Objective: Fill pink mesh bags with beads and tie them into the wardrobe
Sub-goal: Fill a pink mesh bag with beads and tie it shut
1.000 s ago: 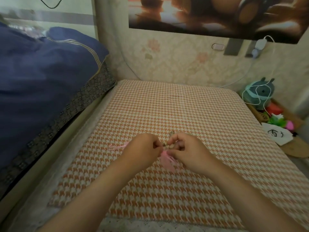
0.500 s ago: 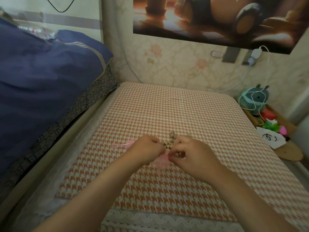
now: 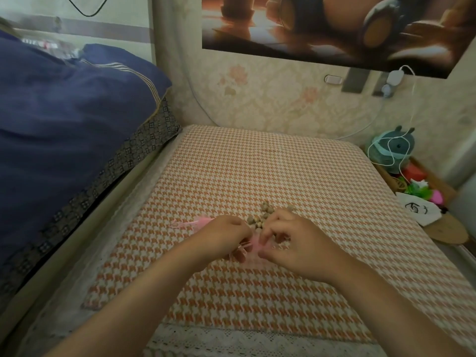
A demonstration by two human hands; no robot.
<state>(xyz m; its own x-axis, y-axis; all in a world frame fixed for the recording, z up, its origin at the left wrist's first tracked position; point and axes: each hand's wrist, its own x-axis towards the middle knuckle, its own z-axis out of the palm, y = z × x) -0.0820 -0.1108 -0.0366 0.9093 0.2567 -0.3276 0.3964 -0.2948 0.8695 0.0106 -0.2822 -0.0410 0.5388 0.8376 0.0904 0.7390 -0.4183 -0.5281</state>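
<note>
A small pink mesh bag [image 3: 253, 247] is pinched between both hands just above the orange houndstooth cushion [image 3: 296, 176]. My left hand [image 3: 221, 237] grips its left side and my right hand [image 3: 291, 240] grips its right side with thumb and fingers. A pile of small tan beads [image 3: 261, 217] lies on the cushion right behind my fingers. Another pink bag or bags with strings [image 3: 193, 222] lie on the cushion beyond my left hand, partly hidden by it.
A dark blue quilt [image 3: 64, 119] is heaped on the bed at left. On the right, a low shelf holds a teal plush toy [image 3: 396, 148] wrapped in white cable, colourful items and a white bag [image 3: 417, 210]. A floral wall stands behind the cushion.
The view tilted down and closer. The bead pile has come into sight behind my fingers. Both hands dropped slightly towards the cushion, still holding the pink bag.
</note>
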